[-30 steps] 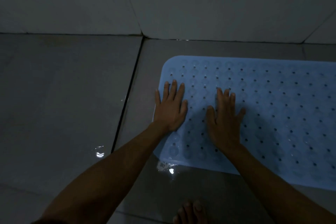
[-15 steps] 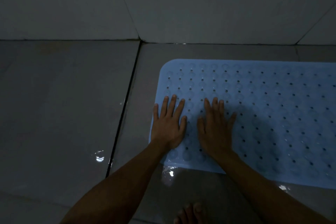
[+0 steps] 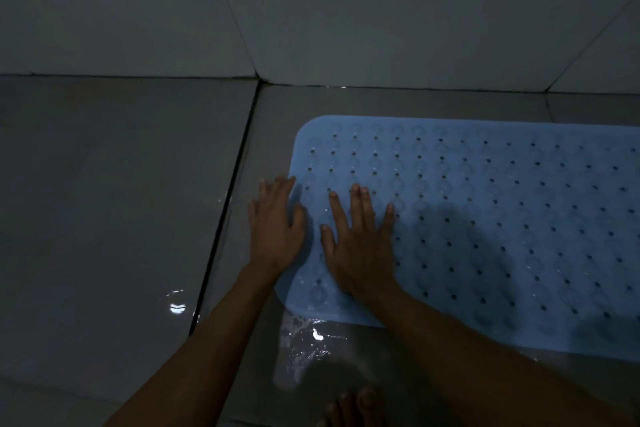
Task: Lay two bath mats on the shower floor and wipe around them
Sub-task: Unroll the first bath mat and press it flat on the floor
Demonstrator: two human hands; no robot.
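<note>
Left hand [image 3: 277,229], right hand [image 3: 360,239] flat on blue mat [image 3: 502,204] (wet floor [image 3: 104,201])

Left hand [image 3: 277,229] and right hand [image 3: 360,246] press flat on blue mat [image 3: 502,211].

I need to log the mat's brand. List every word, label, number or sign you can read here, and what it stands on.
None can be read.
Blue bath mat: only rows of holes and round suction-cup bumps show, no lettering.
Floor tiles and wall tiles: plain, no marks.
The left hand and right hand cover a small part of the mat.
</note>
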